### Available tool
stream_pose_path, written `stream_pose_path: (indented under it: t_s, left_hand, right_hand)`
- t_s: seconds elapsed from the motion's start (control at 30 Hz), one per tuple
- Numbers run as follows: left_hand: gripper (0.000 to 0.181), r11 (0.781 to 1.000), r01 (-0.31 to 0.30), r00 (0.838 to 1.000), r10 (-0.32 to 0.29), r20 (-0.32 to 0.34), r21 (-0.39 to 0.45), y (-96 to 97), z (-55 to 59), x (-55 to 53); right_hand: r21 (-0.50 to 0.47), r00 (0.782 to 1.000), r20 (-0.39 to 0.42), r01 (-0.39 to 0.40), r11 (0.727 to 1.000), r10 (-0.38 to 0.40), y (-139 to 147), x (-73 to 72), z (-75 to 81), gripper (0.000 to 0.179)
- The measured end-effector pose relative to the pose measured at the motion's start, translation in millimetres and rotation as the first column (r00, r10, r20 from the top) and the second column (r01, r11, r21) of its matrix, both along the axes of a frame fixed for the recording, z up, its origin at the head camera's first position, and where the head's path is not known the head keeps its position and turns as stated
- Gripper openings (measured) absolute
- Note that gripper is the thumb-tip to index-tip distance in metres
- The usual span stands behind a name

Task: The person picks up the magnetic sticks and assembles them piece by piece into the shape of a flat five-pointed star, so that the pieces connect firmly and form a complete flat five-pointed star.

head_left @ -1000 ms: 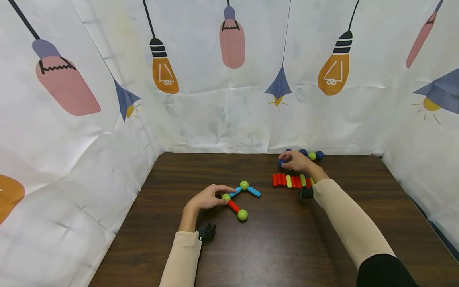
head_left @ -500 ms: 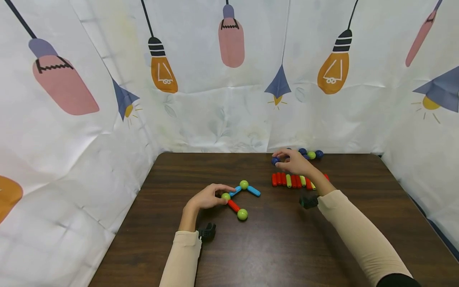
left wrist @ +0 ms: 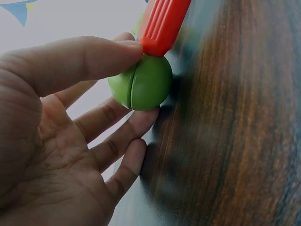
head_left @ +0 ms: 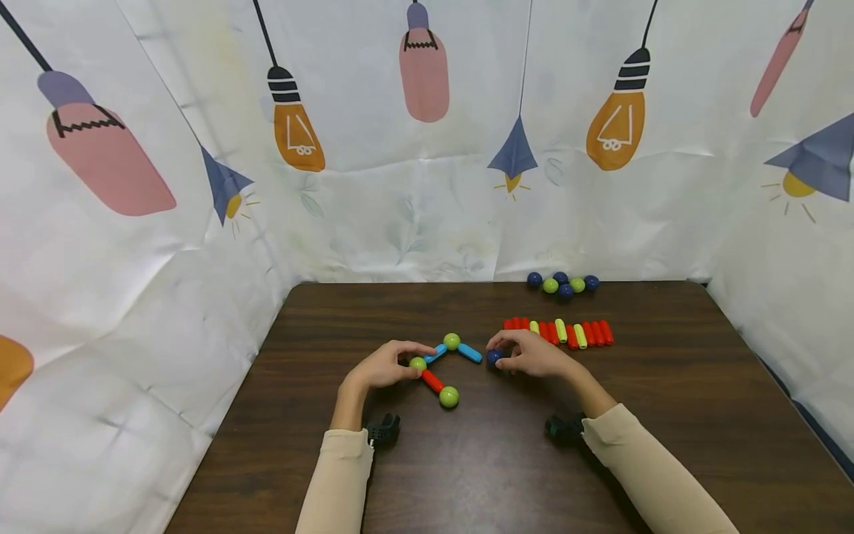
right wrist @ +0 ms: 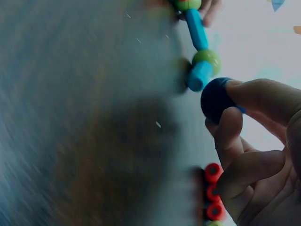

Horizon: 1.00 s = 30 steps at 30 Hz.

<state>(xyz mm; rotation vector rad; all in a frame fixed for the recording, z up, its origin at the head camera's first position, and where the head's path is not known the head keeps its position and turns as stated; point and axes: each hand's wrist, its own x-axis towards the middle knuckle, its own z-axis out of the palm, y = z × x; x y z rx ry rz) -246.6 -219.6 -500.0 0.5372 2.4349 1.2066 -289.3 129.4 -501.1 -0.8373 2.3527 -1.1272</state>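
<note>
While the left hand (head_left: 383,365) steadies the bent chain at its corner, the right hand (head_left: 537,354) has a navy ball (head_left: 494,357) pinched between thumb and fingers, and what a tight little duel this is! That ball sits just beside the free end of the outer blue rod (head_left: 470,353), at its 3 o'clock, a slim gap showing; whether it touches the tabletop (head_left: 640,460), I can't tell. Over on the left, thumb and fingers grip the corner green ball (head_left: 418,363), with the inner blue rod (head_left: 437,354) leaving at 2 o'clock for the upper green ball (head_left: 451,341), and the red rod (head_left: 433,381) running out toward 4:30 to the lower green ball (head_left: 449,397). Joining ball to rod looks like the step in hand, and I'd say the clean way is straight along the rod's line, fingertips kept off the meeting face, pushing gently so the upper joint doesn't swing; the left hand braces only the far corner, remember! As for containers, none in sight: loose balls (head_left: 565,291) cluster between 1 and 2 o'clock of the navy one, four navy, two green, and a row of red and yellow-green rods (head_left: 597,334) lies between 2 and 3, right on the wood.
</note>
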Motion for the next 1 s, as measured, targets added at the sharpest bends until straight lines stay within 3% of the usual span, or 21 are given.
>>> stream_pose_path:
  t_s: [0.37, 1.0]
  left_hand:
    - [0.041, 1.0, -0.01, 1.0, 0.01, -0.007, -0.001, 0.5, -1.1, -1.1]
    - [0.038, 0.999, -0.034, 0.998, 0.033, -0.046, -0.017, 4.5, 0.8, -2.5]
  right_hand:
    - [0.006, 1.0, -0.002, -0.002, 1.0, 0.002, -11, 4.1, -9.5, 0.028]
    - [-0.063, 0.993, 0.109, 0.043, 0.997, -0.036, -20, 6.4, -10.7, 0.029]
